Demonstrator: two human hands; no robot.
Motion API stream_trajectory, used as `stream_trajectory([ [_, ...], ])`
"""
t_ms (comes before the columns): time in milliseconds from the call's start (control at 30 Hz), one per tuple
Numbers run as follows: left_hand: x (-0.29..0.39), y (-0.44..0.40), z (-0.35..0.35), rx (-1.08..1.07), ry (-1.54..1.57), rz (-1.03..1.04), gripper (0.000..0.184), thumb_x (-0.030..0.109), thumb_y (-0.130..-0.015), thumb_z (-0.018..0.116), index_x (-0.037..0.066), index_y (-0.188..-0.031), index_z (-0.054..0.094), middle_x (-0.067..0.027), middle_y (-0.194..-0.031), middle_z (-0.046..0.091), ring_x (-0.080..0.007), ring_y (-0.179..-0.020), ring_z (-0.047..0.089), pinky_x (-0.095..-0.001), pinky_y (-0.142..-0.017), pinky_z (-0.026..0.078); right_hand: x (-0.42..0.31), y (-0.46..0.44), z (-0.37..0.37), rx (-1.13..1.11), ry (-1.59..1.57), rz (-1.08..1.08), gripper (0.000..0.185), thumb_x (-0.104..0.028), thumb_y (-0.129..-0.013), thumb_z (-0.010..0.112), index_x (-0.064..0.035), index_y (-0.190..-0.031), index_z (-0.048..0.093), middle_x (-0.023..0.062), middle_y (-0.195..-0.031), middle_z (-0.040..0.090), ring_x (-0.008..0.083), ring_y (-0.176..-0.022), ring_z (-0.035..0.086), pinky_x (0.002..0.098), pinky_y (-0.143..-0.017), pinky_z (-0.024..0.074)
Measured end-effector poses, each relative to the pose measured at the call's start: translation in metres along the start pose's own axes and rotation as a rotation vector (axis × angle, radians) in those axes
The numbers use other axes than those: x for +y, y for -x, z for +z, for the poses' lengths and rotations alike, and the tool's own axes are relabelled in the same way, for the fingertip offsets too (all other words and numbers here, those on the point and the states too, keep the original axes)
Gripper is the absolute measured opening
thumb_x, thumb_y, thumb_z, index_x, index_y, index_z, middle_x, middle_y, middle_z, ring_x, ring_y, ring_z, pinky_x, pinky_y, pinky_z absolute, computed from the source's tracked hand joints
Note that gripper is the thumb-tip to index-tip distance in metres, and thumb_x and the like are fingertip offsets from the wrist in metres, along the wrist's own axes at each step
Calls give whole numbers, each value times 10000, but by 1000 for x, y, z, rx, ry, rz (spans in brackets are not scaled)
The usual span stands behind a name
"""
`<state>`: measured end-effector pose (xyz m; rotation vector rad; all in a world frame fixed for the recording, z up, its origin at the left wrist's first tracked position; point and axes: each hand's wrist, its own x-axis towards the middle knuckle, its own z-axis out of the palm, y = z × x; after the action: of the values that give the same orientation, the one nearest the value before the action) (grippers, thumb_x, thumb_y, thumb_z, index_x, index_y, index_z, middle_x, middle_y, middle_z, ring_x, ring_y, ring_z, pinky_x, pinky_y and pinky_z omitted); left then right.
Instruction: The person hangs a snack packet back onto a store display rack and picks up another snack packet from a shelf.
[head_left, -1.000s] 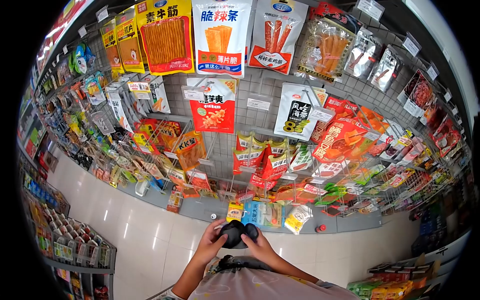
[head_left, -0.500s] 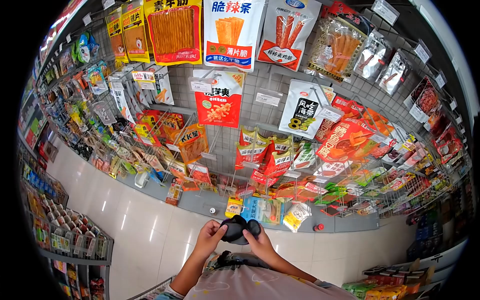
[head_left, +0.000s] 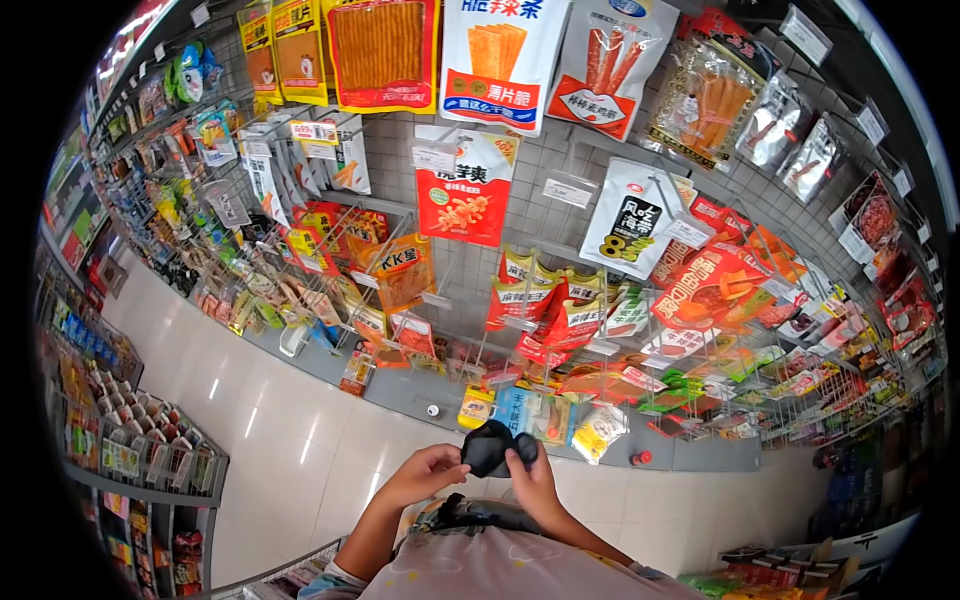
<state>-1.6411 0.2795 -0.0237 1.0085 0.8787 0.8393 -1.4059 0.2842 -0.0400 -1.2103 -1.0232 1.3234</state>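
Note:
Before my body, low in the head view, is a glossy black item (head_left: 485, 450) with a larger rounded part on the left and a smaller one on the right. I cannot make out its exact kind. My left hand (head_left: 428, 474) pinches the lower left edge of the larger part, thumb and fingers closed. On the other side, my right hand (head_left: 533, 482) is closed round the smaller part, with the thumb on the near face. Both hands are held above the floor, near the front of my light-coloured top (head_left: 480, 560).
A grid-backed rack of hanging snack packets, among them a red and white bag (head_left: 465, 190), curves across in front. Loose packets lie on its grey base ledge (head_left: 390, 400). A tiered display stand (head_left: 140, 440) is at left, and a wire cart edge (head_left: 285, 570) near me.
The shelf has shifted rightward in view as my head turned slightly left. The larger black part is tilted up more, and my left hand now grips lower on its edge.

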Motion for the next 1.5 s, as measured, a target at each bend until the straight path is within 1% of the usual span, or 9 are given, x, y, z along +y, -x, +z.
stream_trajectory([
  [67, 4, 0, -1, 35, 44, 8, 146, 128, -1005, 684, 29, -1069, 599, -66, -956, 730, -133, -884, 703, -271, -800, 557, -22, 3, -4, -183, 570, -276, 254, -38, -952, 617, 26, -1197, 597, 160, -1250, 620, 290, -1142, 620, 340, -1012, 475],
  [100, 6, 0, 0, 58, 89, 10, 128, 121, -1010, 674, 28, -1049, 595, -82, -948, 742, -137, -880, 706, -271, -798, 557, -39, 6, 1, -242, 578, -340, 267, 46, -851, 575, 55, -1115, 619, 214, -1279, 602, 389, -1176, 608, 380, -1026, 481],
  [267, 6, 1, 1, 84, 125, 13, 130, 146, -1026, 654, 32, -1027, 593, -104, -912, 748, -141, -863, 708, -273, -795, 561, -42, 10, 7, -267, 545, -395, 356, 76, -816, 531, 20, -1148, 644, 215, -1297, 633, 374, -1208, 629, 398, -1040, 484],
  [533, 1, 5, 10, 38, 91, -20, 161, 196, -1058, 610, 37, -1028, 614, -73, -911, 734, -123, -849, 692, -267, -802, 556, -49, 18, 8, -391, 443, -395, 323, 43, -813, 581, 0, -1127, 647, 184, -982, 641, 336, -876, 660, 373, -804, 534],
  [700, -11, 4, 9, -10, 91, -31, 193, 219, -1069, 592, 35, -1049, 645, -32, -953, 708, -90, -914, 657, -256, -836, 532, -43, 18, 20, -360, 530, -287, 268, -200, -893, 777, -19, -1013, 620, 162, -902, 628, 314, -815, 653, 379, -718, 516],
  [933, -21, 5, 10, -61, 114, 0, 109, 120, -1042, 616, 29, -1101, 630, -15, -983, 684, -81, -900, 627, -258, -837, 519, -28, 17, 16, -360, 565, -292, 215, -145, -900, 757, -11, -1005, 627, 144, -881, 647, 247, -771, 672, 354, -687, 528],
  [1000, -18, 6, 11, -55, 153, -14, 112, 64, -1010, 645, 35, -1115, 619, -6, -1006, 677, -80, -920, 627, -260, -854, 518, -30, 17, 17, -345, 576, -305, 194, -132, -889, 729, -20, -1009, 627, 166, -897, 641, 325, -818, 671, 383, -726, 532],
  [1233, -36, 2, 7, -73, 161, 50, 133, 36, -987, 670, 47, -1111, 622, -10, -1034, 672, -97, -963, 641, -268, -881, 528, -30, 15, 15, -366, 538, -299, 178, -124, -901, 696, -19, -1029, 632, 169, -942, 645, 329, -849, 661, 381, -757, 529],
  [1500, -34, 3, 11, -67, 150, 28, 107, 34, -983, 687, 35, -1079, 640, 2, -1030, 674, -76, -955, 635, -246, -866, 522, -16, 11, 13, -333, 484, -311, 194, -126, -991, 662, 50, -910, 665, 133, -819, 611, 211, -733, 602, 321, -657, 478],
])
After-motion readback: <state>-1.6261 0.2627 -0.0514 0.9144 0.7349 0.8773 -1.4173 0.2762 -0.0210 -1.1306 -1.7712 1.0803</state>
